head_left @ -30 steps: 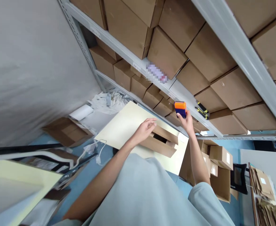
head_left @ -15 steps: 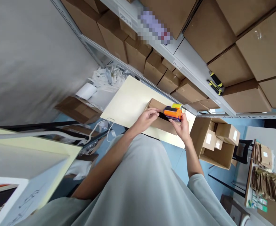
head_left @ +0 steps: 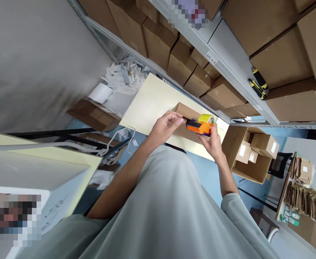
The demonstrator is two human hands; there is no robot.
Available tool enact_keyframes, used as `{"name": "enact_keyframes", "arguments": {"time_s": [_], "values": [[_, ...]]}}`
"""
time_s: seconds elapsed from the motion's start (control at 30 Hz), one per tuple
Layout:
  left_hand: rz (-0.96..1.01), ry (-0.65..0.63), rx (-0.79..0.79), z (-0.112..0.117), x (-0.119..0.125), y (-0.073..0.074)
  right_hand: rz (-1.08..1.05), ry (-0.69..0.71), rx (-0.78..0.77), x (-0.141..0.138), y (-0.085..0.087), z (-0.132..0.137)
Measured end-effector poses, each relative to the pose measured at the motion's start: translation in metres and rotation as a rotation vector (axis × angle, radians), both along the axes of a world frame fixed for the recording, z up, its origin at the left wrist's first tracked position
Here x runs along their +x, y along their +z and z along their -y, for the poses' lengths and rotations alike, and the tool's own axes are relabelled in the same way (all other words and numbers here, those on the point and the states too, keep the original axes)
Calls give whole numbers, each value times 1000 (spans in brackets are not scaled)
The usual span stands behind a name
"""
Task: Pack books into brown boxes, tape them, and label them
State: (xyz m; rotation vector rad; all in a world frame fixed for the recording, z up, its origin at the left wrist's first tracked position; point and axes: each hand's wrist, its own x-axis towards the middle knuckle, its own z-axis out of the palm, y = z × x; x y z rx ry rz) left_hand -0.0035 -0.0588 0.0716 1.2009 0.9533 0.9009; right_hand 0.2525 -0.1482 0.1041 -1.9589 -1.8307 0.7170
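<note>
My right hand grips an orange tape dispenser with dark purple edges, a black front part and a yellow roll of tape. The dispenser is held over a long brown cardboard box on the cream tabletop. Just left of the dispenser is my left hand, fingers curled and thumb tip close to the fingertips. Whatever might be between them is too small to make out. My hands and the dispenser hide part of the box.
Shelves of cardboard boxes rise beyond the table. Two yellow-black utility knives lie on a shelf edge. A large open carton holding smaller boxes stands at right. An open carton and a white paper roll sit at left.
My right hand has turned the dispenser slightly, so more of the yellow roll shows. My left hand stays beside it, with its fingers more curled. The whole view has shifted a little.
</note>
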Motion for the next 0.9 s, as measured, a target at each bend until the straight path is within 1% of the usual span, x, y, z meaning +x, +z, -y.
{"name": "enact_keyframes", "arguments": {"time_s": [0.1, 0.23, 0.43, 0.53, 0.63, 0.77, 0.9], "values": [[19, 28, 6, -1, -7, 2, 79, 36, -13, -2, 0, 1], [31, 20, 24, -3, -17, 1, 156, 86, -35, -7, 2, -1], [33, 20, 9, -4, -26, -8, 227, 136, -55, -19, 4, -6], [23, 21, 28, -4, -31, -11, 238, 157, -52, -25, 4, -9], [15, -3, 90, -7, -37, -8, 256, 165, -58, -32, 4, -11], [-71, -52, 245, -14, -43, -1, 289, 170, -78, -41, 4, -15], [-156, -75, 347, -23, -48, -2, 308, 177, -67, -48, 3, -17]]}}
